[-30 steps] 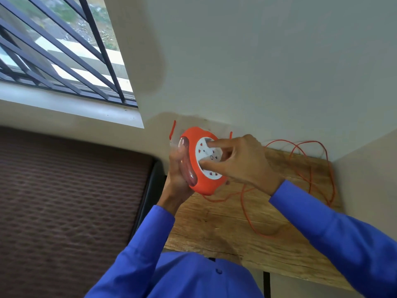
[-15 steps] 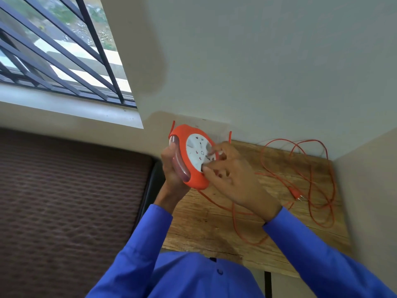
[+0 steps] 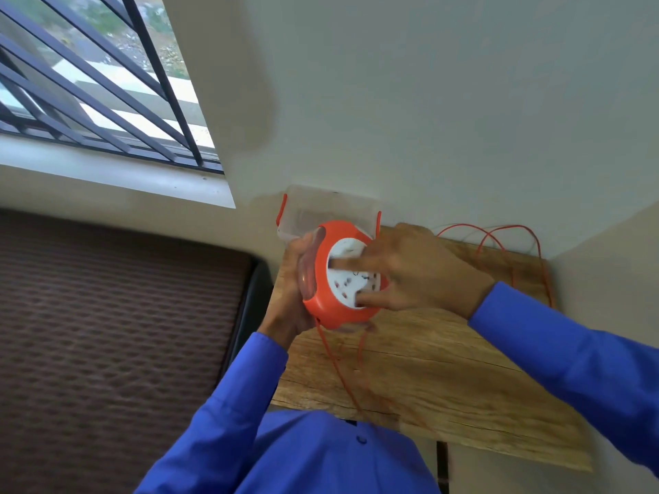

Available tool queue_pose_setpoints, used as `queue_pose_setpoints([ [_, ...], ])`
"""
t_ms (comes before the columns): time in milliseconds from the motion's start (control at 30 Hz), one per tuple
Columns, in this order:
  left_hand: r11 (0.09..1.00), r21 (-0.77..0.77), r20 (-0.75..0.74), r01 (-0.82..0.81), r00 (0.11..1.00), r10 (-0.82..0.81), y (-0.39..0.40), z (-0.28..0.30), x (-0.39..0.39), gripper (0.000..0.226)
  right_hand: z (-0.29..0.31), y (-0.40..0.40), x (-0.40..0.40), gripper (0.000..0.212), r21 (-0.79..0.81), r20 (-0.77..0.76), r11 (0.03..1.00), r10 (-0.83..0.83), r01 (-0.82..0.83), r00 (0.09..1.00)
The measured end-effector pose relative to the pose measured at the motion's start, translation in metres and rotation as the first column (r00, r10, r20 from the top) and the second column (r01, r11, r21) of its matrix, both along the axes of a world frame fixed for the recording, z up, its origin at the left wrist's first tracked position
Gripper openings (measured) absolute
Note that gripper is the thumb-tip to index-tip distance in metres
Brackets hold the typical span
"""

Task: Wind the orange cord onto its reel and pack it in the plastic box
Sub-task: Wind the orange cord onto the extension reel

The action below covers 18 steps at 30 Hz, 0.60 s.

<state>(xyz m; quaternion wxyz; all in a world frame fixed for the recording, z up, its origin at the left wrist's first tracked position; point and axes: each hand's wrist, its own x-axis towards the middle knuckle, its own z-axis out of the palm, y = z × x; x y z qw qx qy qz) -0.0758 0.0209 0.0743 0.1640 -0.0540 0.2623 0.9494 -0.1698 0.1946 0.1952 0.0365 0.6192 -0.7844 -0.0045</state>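
An orange cord reel (image 3: 331,311) with a white socket face is held up above the wooden table (image 3: 445,383). My left hand (image 3: 289,297) grips its back and rim from the left. My right hand (image 3: 413,269) lies across the white face with fingers pressed on it. The thin orange cord (image 3: 338,369) hangs from the reel's bottom and runs over the table; more loops (image 3: 499,237) lie at the far right corner. A clear plastic box (image 3: 321,212) with orange clips stands behind the reel against the wall.
The table sits in a corner, with walls behind and on the right. A brown patterned mattress (image 3: 117,333) lies to the left, with a barred window (image 3: 89,101) above it.
My right hand has turned on the reel's face, from fingers at its lower right to fingers spread across it. The cord on the table has shifted, with fewer loops lying in view.
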Motion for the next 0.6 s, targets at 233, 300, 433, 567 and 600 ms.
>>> queue_pose_setpoints([
  [233, 0.843, -0.273, -0.383, -0.463, 0.856, 0.346, 0.025, 0.021, -0.003, 0.062, -0.012, -0.027, 0.015, 0.082, -0.055, 0.710, 0.557, -0.562, 0.829, 0.425],
  [300, 0.771, -0.336, -0.401, -0.541, 0.823, 0.402, 0.027, 0.025, -0.001, 0.060, -0.020, -0.028, 0.014, 0.079, 0.034, 0.810, 0.466, -0.531, 0.884, 0.248],
  [433, 0.811, -0.254, -0.238, -0.528, 0.846, 0.476, 0.021, 0.016, -0.007, 0.073, -0.025, -0.013, 0.008, 0.037, 0.073, 0.875, 0.652, -0.404, 0.755, 0.265],
  [567, 0.928, -0.094, -0.200, -0.360, 0.920, 0.336, 0.003, -0.002, -0.009, 0.084, -0.029, 0.005, 0.008, 0.015, -0.131, 0.324, 0.959, -0.198, 0.251, 0.925],
  [600, 0.960, -0.068, -0.154, -0.272, 0.953, 0.259, -0.001, -0.004, -0.009, 0.090, -0.029, 0.008, 0.007, 0.019, -0.092, 0.137, 0.988, -0.113, 0.126, 0.984],
])
